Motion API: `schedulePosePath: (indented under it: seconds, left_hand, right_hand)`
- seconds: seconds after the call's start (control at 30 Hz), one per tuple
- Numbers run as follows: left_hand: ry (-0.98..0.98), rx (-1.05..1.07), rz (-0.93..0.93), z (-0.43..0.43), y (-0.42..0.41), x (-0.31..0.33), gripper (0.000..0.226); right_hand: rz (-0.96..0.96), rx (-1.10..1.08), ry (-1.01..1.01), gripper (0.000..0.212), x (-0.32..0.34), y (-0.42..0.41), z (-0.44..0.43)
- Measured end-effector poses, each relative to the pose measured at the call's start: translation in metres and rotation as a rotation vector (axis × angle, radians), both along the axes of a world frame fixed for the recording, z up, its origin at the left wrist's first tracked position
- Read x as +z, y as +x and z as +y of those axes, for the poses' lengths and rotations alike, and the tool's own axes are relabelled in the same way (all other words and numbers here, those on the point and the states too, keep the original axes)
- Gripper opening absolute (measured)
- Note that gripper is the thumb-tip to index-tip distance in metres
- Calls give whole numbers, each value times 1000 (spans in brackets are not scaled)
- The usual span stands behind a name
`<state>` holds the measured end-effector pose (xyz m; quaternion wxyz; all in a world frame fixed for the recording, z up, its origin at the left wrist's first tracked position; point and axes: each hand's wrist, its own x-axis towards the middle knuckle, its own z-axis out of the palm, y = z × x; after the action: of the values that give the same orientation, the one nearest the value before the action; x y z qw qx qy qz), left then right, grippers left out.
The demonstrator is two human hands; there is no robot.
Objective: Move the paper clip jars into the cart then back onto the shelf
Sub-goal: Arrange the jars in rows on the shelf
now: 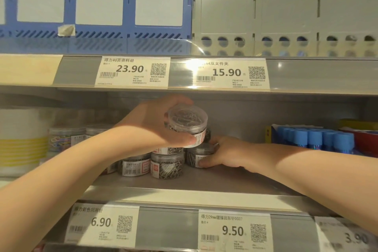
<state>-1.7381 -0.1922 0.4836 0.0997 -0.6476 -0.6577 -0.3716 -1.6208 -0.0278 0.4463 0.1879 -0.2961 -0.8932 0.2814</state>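
- On mid shelf (214, 182), front: cluster of paper clip jars (166, 164).
- R hand (223, 153): fingers curled round rightmost jar (197, 154), which stands on shelf.
- L hand (155, 127): grips top jar (187, 124), raised above cluster, tilted.
- Tip: level it, steady grip, move clear w/o knocking neighbours. Cart not in view.
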Motion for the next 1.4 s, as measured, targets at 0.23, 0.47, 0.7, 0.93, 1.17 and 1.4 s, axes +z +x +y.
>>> schedulePosePath:
  seconds: [0.23, 0.47, 0.7, 0.93, 1.17, 1.4]
  left_hand:
    - [2, 11, 18, -2, 3, -1, 56]
    - [-21, 60, 18, -2, 8, 0, 53]
    - [-31, 164, 46, 8, 20, 1, 59]
    - [-83, 178, 82, 14, 20, 4, 60]
    - [55, 178, 68, 8, -8, -8, 75]
    - [125, 208, 147, 7, -15, -13, 53]
  right_hand:
    - [-9, -19, 40, 43, -2, -3, 0]
    - [-108, -22, 169, 71, 11, 7, -6]
    - [51, 254, 104, 61, 26, 19, -15]
    - [424, 407, -36, 64, 20, 19, -27]
    - [414, 45, -72, 42, 29, 9, -10]
    - [305, -17, -38, 36, 9, -11, 3]
